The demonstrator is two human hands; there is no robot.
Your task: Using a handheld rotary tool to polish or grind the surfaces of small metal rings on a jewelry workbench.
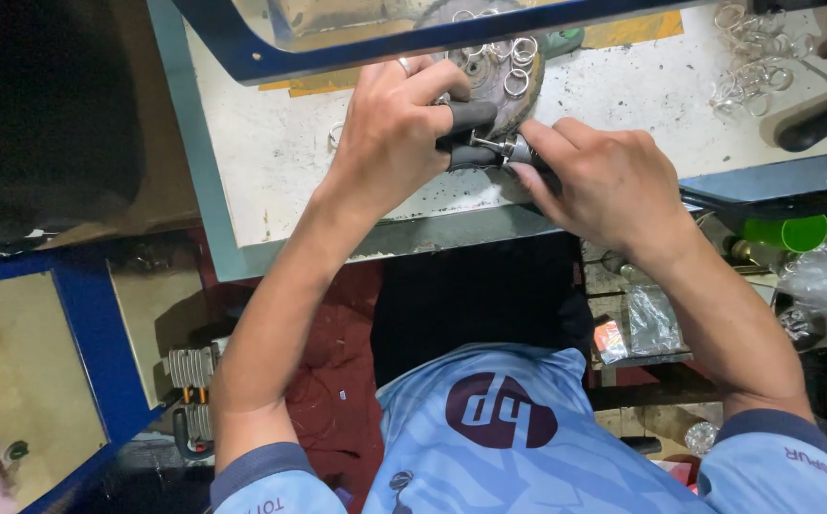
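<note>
Cramped workbench seen from above. A pale, gritty tabletop (623, 105) with a blue-grey border, speckled with dark filings; a blue frame with a clear pane crosses the top edge. Dark floor and a maroon cloth below, between the person's arms.

Left hand (389, 133): curled grip, thumb and forefinger capped in black finger guards (470, 116), pinching something very small at the tips. What it holds is hidden by the fingers; likely a ring, cannot tell for certain. A ring is worn on one finger.

Right hand (608, 181): closed around a slim rotary handpiece (513, 149), metal collet and thin bit showing past the fingertips. The tool's long axis runs roughly level across the view, bit pointing left, straight at the left hand's pinch. Bit tip and guarded fingertips are touching or just apart; too small to separate.

Both hands meet over the near edge of a round, worn work block (513, 95), which lies just behind the pinch. The left hand is nearer the block; the right comes in from the side.

Containers and loose stock:
- Work block top: several plain metal rings (518, 62) lying loose on it.
- Far right of tabletop: a heap of more metal rings (751, 62), well apart from the hands.
- Beside that heap: a dark tool handle (823, 119) lying slantwise.
- Below the tabletop at right: a green cup (794, 231), contents not visible, and crumpled clear plastic bags (818, 281) on a low shelf.
</note>
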